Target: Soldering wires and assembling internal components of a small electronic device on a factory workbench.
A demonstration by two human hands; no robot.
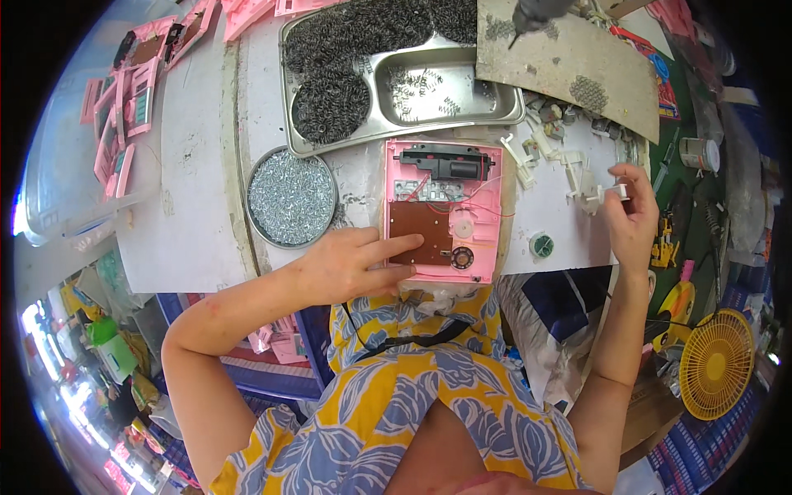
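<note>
A pink plastic housing (487, 268) lies in front of me, wires loose inside. It contains a black motor unit (450, 165), a brown circuit board (404, 221), a small white gear (464, 228) and a round black part (462, 257). My left hand (351, 262) rests at the housing's left edge, its outstretched fingers lying on the board. Off to the right, my right hand (635, 213) pinches a small white plastic part (622, 192) between thumb and fingers. Similar white plastic pieces (569, 161) lie scattered beside it.
A round tin of screws (252, 194) stands left of the housing. Behind it is a metal tray (371, 132) of black springs, partly covered by a grey board (569, 70) beneath a dark tool tip (518, 33). A green round piece (541, 244) sits near the front edge.
</note>
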